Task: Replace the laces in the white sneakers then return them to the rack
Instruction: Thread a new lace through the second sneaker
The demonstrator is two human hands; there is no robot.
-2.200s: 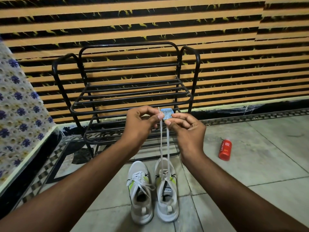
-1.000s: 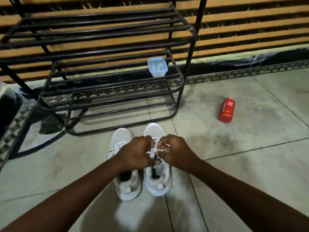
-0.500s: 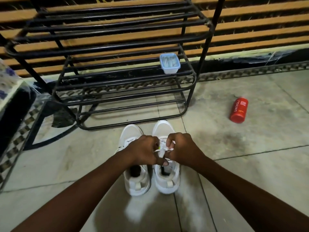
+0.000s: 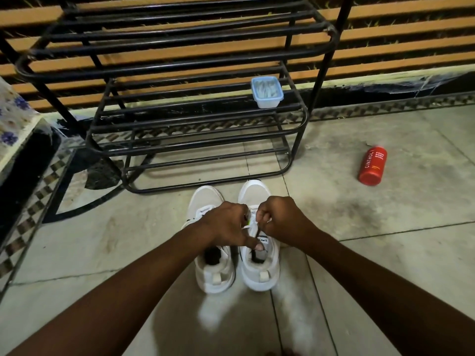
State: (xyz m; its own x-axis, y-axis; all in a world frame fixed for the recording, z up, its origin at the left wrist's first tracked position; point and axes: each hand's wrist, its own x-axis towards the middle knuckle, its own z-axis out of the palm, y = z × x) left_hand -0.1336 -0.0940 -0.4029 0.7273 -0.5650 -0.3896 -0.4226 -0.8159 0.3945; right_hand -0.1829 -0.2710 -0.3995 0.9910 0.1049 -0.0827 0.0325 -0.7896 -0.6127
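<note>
Two white sneakers stand side by side on the tiled floor, toes toward the rack: the left sneaker (image 4: 205, 201) and the right sneaker (image 4: 254, 192). Both my hands work over the right sneaker's lacing. My left hand (image 4: 227, 224) pinches the white lace (image 4: 253, 222), one finger reaching down to the tongue. My right hand (image 4: 279, 218) is curled round the lace on the other side. The lacing itself is mostly hidden under my fingers. The black metal shoe rack (image 4: 180, 106) stands just beyond the toes.
A small blue-lidded plastic box (image 4: 267, 92) sits on the rack's middle shelf at the right. A red body-wash bottle (image 4: 372, 165) lies on the floor to the right. A patterned cloth-covered edge (image 4: 12, 119) is at the far left.
My hands came down from chest height, where they held the lace up by the blue box, to the right sneaker. The box now sits on the rack. Over the last second the hands barely moved.
</note>
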